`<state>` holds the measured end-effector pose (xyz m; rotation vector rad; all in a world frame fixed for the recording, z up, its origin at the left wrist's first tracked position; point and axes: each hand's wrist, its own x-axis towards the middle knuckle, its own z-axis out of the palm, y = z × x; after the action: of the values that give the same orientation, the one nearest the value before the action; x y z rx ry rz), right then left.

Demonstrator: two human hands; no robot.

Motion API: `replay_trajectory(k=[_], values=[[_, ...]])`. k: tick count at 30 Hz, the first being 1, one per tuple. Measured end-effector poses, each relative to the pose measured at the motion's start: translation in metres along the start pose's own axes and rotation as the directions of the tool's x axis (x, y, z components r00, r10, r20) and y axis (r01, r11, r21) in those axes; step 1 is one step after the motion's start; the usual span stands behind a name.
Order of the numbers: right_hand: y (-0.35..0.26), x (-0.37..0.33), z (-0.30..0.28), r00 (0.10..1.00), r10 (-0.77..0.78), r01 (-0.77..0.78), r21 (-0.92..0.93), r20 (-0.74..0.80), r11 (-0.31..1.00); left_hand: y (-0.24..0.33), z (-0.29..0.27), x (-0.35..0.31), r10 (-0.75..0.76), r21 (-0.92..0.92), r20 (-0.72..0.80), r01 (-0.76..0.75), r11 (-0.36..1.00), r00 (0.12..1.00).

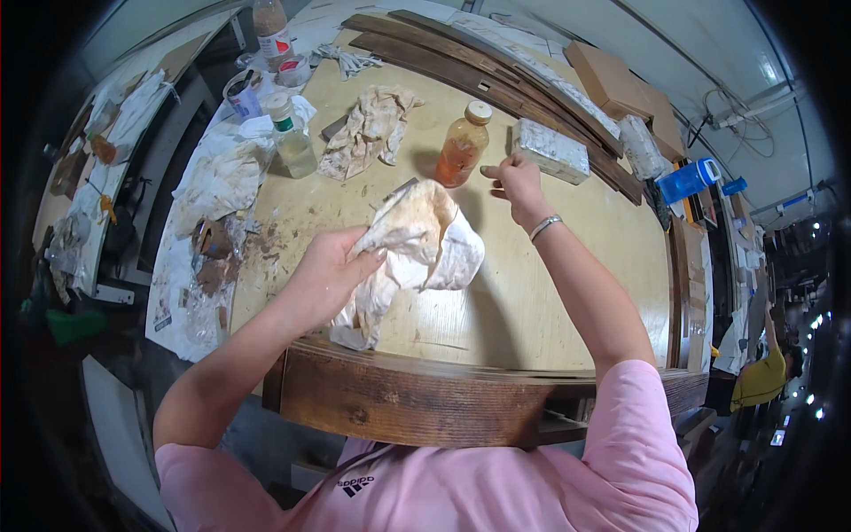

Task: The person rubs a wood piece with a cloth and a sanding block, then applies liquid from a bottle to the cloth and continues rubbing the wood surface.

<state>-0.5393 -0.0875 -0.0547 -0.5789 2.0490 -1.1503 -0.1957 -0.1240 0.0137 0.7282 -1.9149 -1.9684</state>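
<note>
My left hand (332, 270) is closed round a stained white rag (417, 235), which hangs in loose folds above the table. Just right of a capped bottle of orange-red liquid (461, 151), my right hand (519, 188) is held out with its fingers loosely bent and apart. Nothing shows in it, and a small gap seems to lie between its fingertips and the bottle. A white speckled block-shaped package (550, 152) sits right behind that hand. Another crumpled, brown-stained rag (370, 129) lies farther left on the table.
Dark wooden boards (505, 93) lie along the table's far side. A brown wooden piece (408, 395) spans the near edge. To the left stand a clear bottle with a pale cap (291, 142) and a large bottle (273, 40). A blue bottle (690, 182) is at far right.
</note>
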Motion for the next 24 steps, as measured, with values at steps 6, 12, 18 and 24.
replay_trajectory(k=[6, 12, 18, 24], values=[[0.035, 0.051, 0.056, 0.926, -0.372, 0.352, 0.197, 0.071, 0.915, -0.017, 0.006, 0.006, -0.196, -0.191, 0.101, 0.212, 0.958, 0.975], [0.001, 0.048, 0.059, 0.905, -0.421, 0.416, 0.087, 0.056, 0.905, -0.021, -0.023, 0.024, -0.315, -0.009, 0.055, 0.316, 0.949, 0.948], [-0.067, -0.06, 0.032, 0.713, -0.604, 0.681, -0.146, 0.356, 0.718, -0.052, -0.038, 0.043, -0.139, -0.156, -0.211, 0.107, 0.982, 0.967], [-0.063, -0.094, 0.032, 0.568, -0.641, 0.687, -0.726, 0.517, 0.023, -0.027, -0.032, 0.04, -0.139, -0.409, -0.036, 0.113, 0.906, 0.99]])
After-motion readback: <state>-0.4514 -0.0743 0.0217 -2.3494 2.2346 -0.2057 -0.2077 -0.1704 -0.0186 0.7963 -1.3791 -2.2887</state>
